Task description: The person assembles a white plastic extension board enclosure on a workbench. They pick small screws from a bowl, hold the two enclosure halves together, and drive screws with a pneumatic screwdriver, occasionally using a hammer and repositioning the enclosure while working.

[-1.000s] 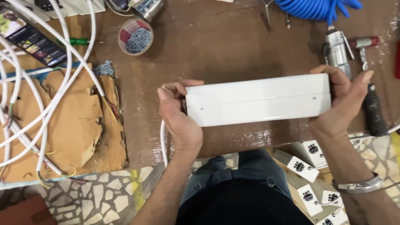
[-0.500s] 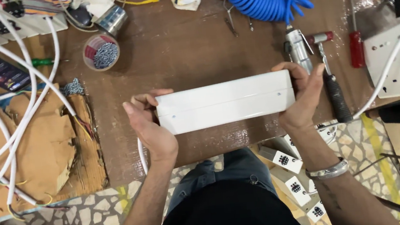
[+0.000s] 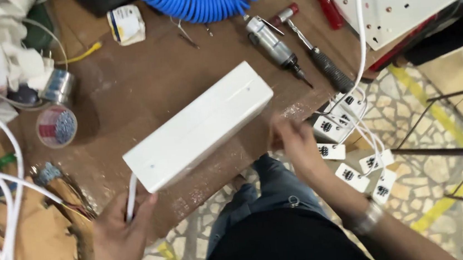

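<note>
A long white rectangular box [image 3: 200, 126] lies slanted across the brown worktable [image 3: 143, 82], its right end pointing away from me. My left hand [image 3: 119, 237] grips the box's near left corner, and a white cable [image 3: 131, 197] runs under its fingers. My right hand [image 3: 295, 140] is off the box, just beside its near right end at the table's front edge. Its fingers are loosely bent with nothing in them, and the hand is motion-blurred.
A blue coiled hose [image 3: 195, 0], a metal air tool [image 3: 271, 40], a black-handled tool [image 3: 321, 62] and a red-handled screwdriver [image 3: 330, 10] lie at the back right. A cup of screws [image 3: 56, 127] stands left. White plugs on cords [image 3: 349, 136] hang right; cardboard [image 3: 21, 251] lies left.
The box has swung from level to slanted, its right end now away from me. My right hand has let go of the right end; my left hand has slid to the lower left corner.
</note>
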